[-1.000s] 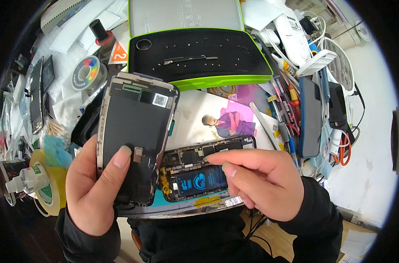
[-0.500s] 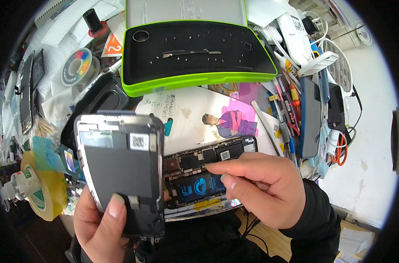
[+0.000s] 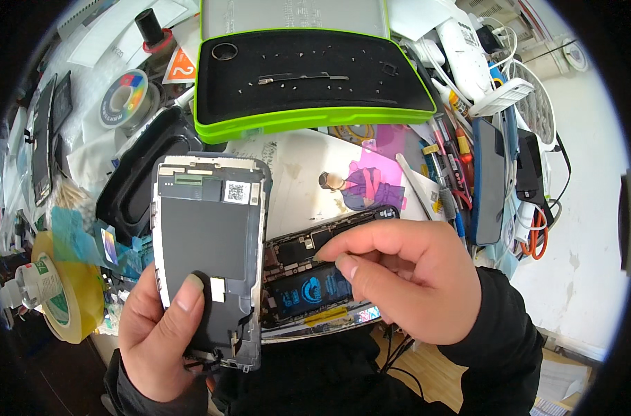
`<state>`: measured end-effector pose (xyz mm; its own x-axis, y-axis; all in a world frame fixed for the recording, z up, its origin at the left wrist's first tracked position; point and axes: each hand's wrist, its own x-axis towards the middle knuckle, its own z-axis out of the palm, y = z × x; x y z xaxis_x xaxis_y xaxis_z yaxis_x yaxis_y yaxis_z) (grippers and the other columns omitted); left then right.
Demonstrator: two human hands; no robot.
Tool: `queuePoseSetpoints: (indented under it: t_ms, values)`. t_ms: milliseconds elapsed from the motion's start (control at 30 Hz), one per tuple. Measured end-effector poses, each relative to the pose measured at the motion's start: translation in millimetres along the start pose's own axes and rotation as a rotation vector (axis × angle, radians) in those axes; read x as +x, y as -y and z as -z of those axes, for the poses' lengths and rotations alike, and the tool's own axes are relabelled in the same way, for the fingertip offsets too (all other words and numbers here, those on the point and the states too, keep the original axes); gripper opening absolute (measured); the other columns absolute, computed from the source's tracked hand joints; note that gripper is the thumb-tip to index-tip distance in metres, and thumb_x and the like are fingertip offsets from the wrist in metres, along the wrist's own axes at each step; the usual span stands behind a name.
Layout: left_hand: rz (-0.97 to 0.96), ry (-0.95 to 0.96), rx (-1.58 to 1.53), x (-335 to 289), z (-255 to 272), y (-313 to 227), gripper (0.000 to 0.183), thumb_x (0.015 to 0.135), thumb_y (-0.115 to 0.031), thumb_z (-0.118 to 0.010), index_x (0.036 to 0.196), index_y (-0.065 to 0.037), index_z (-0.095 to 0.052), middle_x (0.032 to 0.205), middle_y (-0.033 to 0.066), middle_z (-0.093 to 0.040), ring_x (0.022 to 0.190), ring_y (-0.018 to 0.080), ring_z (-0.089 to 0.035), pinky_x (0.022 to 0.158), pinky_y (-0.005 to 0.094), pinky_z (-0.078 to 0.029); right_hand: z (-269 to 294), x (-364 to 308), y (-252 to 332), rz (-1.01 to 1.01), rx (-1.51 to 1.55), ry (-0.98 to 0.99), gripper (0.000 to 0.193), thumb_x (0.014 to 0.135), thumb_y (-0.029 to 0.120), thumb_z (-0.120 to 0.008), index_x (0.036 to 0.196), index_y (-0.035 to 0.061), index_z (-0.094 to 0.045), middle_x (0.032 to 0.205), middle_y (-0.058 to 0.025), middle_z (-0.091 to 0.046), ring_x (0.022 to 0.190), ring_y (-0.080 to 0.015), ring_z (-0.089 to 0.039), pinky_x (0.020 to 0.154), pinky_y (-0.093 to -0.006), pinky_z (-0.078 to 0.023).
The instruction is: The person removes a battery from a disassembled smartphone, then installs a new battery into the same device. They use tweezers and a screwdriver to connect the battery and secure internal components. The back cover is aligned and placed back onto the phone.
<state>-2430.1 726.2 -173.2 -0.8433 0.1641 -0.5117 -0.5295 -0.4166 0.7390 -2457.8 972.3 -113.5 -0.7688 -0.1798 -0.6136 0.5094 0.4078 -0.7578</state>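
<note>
My left hand is closed around the lower part of a detached phone screen, its thumb across the dark back side, which faces up and carries a small white label with a square code. Beside it on the right lies an opened phone body with a black battery bearing a blue print. Over this body is my right hand, fingers curled, the index fingertip at the circuit board along the battery and the thumb tip close to it. Whatever may be between those two tips is too small to make out.
Behind stands a green case with small screws and a thin metal strip on its black lining. A black tray, solder spool and yellow tape roll crowd the left. Pens, tweezers and a blue phone lie right.
The phone screen in my left hand has shifted right and up and tilted, showing more of its back. My right index fingertip has moved slightly left and up along the circuit board.
</note>
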Motion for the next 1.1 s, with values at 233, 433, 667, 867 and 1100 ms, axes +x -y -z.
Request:
queuePoseSetpoints:
  t_ms: [233,433,667,867,1100]
  values:
    - [0.037,-0.004,0.03,-2,-3,-4,0.042,0.105,-0.021,-0.053,0.137,0.005,-0.047,0.117,0.0313,-0.067,0.104,0.0346,-0.072,0.091,0.0436,-0.061,5,11,20,-0.174,0.012,0.077,0.018,0.099,0.006,-0.058,0.11,-0.004,-0.069,0.072,0.0014,-0.061,0.052,-0.0034,-0.053,0.049,-0.0201,-0.04]
    - [0.038,0.007,0.011,-2,-5,-6,0.041,0.104,-0.02,-0.053,0.136,0.006,-0.048,0.117,0.0307,-0.068,0.102,0.0341,-0.072,0.09,0.0435,-0.061,7,8,21,-0.103,-0.022,0.097,0.021,0.099,0.006,-0.059,0.115,-0.0041,-0.069,0.078,-0.0013,-0.064,0.057,-0.0045,-0.057,0.053,-0.0197,-0.043]
    - [-0.152,0.075,0.383,-9,-14,-40,0.037,0.102,-0.015,-0.054,0.131,0.007,-0.05,0.113,0.0222,-0.07,0.091,0.0286,-0.075,0.08,0.0378,-0.063,15,-18,26,0.336,0.006,-0.213,0.03,0.097,0.004,-0.058,0.125,-0.0026,-0.064,0.089,-0.0074,-0.068,0.066,-0.0058,-0.059,0.056,-0.0179,-0.046]
    - [-0.336,0.084,0.652,11,-30,-69,0.017,0.101,-0.012,-0.063,0.104,0.005,-0.064,0.078,-0.0038,-0.061,0.072,0.0021,-0.047,0.064,0.02,-0.041,10,-35,22,0.33,0.215,-0.139,0.029,0.099,0.009,-0.057,0.125,-0.003,-0.062,0.089,-0.0111,-0.069,0.07,-0.0105,-0.067,0.057,-0.0205,-0.053]
    - [-0.134,0.211,0.527,30,-23,-55,0.027,0.106,-0.019,-0.058,0.12,0.004,-0.061,0.095,-0.0029,-0.065,0.084,0.0017,-0.053,0.075,0.0202,-0.046,-26,-71,-51,-0.08,1.043,0.186,0.055,0.104,0.005,-0.047,0.155,-0.0025,-0.028,0.151,-0.0308,-0.041,0.138,-0.0411,-0.047,0.113,-0.052,-0.043]
